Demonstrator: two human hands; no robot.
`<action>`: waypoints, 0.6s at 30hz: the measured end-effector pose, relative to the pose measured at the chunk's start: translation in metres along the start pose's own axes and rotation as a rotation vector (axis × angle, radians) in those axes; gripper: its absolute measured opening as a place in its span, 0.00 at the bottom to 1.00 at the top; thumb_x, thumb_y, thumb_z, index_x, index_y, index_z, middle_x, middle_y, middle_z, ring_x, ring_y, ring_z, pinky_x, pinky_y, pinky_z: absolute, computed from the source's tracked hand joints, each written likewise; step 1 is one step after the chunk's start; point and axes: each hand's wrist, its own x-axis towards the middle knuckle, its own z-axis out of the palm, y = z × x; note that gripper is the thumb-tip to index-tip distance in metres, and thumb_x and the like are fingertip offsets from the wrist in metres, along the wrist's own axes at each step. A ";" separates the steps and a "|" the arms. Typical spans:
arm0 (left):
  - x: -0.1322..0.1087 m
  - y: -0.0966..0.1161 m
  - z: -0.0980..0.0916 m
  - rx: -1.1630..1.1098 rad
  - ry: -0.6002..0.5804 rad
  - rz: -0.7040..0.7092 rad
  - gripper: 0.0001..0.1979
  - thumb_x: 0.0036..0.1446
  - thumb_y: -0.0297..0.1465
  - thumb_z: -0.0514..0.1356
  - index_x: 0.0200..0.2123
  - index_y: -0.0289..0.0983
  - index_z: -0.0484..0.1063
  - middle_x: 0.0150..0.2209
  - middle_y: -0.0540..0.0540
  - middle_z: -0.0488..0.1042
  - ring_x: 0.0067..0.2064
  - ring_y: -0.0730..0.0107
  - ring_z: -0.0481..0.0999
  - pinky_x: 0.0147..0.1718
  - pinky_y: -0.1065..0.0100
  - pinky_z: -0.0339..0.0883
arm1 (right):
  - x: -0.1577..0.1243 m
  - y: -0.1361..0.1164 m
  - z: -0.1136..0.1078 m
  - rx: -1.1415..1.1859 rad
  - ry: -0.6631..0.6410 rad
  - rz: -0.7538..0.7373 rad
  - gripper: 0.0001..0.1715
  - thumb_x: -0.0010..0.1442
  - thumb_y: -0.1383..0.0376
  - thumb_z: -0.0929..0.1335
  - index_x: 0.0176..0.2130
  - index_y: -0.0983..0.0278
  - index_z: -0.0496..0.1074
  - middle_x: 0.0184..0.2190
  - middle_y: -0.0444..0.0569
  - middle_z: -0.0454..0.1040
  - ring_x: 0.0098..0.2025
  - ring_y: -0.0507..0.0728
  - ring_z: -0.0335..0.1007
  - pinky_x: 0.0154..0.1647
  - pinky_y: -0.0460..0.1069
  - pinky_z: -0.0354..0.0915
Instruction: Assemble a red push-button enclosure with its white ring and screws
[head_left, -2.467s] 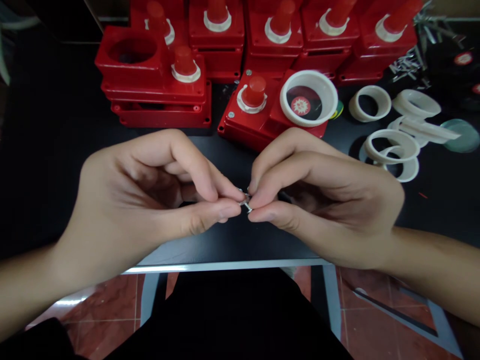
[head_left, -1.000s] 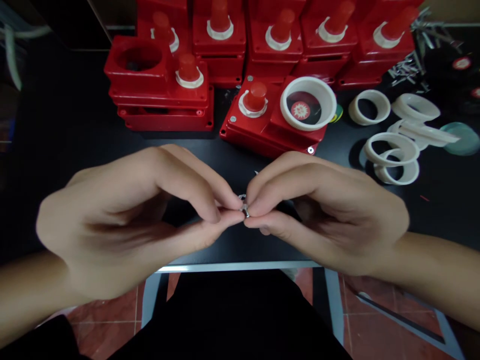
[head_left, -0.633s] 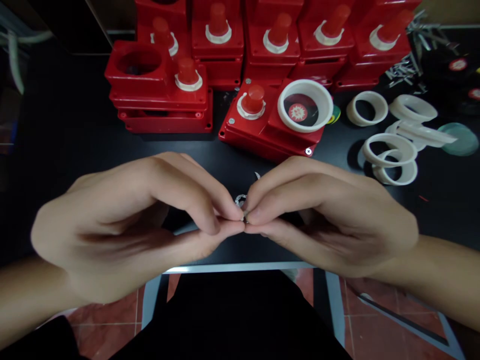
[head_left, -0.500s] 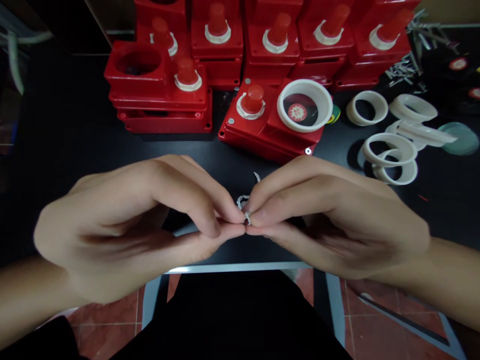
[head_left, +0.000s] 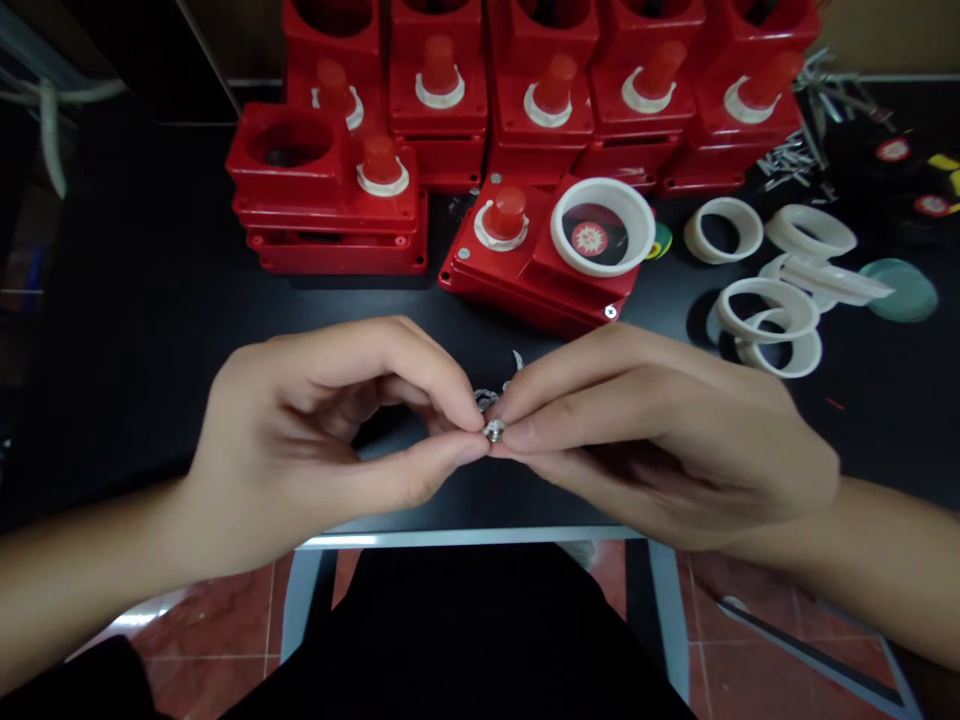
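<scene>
Both hands meet fingertip to fingertip above the front of the black table. A small silvery metal piece (head_left: 493,430) is pinched between them, with a thin twisted silvery strand (head_left: 486,397) curling up behind it. My left hand (head_left: 322,440) holds its left side between thumb and index finger, the other fingers curled behind. My right hand (head_left: 660,440) grips the right side with thumb and fingertips. Just beyond lies a red housing (head_left: 517,270) with a red knob (head_left: 505,213) and a white ring (head_left: 602,227) on it.
More red housings (head_left: 330,220) stand along the back and left. Several white rings (head_left: 724,230) and a translucent disc (head_left: 898,290) lie at the right. Loose screws (head_left: 795,165) are heaped at the back right. The table's metal edge (head_left: 465,537) runs along the front.
My left hand has turned, its index finger now arched and its other fingers tucked behind. More of the metal piece shows between the fingertips. The view has shifted slightly.
</scene>
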 end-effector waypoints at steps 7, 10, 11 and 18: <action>0.001 0.004 -0.002 0.164 -0.034 0.086 0.08 0.68 0.22 0.74 0.43 0.41 0.86 0.39 0.49 0.87 0.40 0.65 0.87 0.37 0.68 0.83 | -0.003 0.000 -0.001 -0.003 -0.003 -0.015 0.09 0.75 0.74 0.75 0.52 0.63 0.81 0.51 0.49 0.89 0.51 0.50 0.89 0.56 0.44 0.85; 0.003 0.008 -0.005 0.266 -0.069 0.147 0.05 0.71 0.24 0.73 0.43 0.39 0.84 0.38 0.48 0.86 0.38 0.67 0.86 0.36 0.68 0.82 | -0.005 -0.001 0.000 0.007 -0.001 0.001 0.10 0.74 0.74 0.75 0.53 0.63 0.81 0.51 0.49 0.89 0.51 0.51 0.89 0.56 0.44 0.85; 0.004 0.009 -0.007 0.293 -0.086 0.160 0.04 0.72 0.24 0.72 0.43 0.38 0.84 0.38 0.47 0.86 0.38 0.68 0.85 0.35 0.68 0.81 | -0.005 -0.002 0.000 0.012 -0.001 0.009 0.10 0.74 0.74 0.76 0.53 0.64 0.82 0.51 0.49 0.89 0.51 0.51 0.89 0.56 0.44 0.85; 0.007 0.012 -0.008 0.344 -0.142 0.175 0.05 0.71 0.23 0.71 0.41 0.37 0.83 0.35 0.48 0.85 0.36 0.68 0.85 0.33 0.68 0.80 | -0.006 -0.007 0.002 0.023 0.013 0.021 0.09 0.73 0.73 0.77 0.52 0.67 0.82 0.51 0.49 0.89 0.52 0.47 0.87 0.60 0.38 0.80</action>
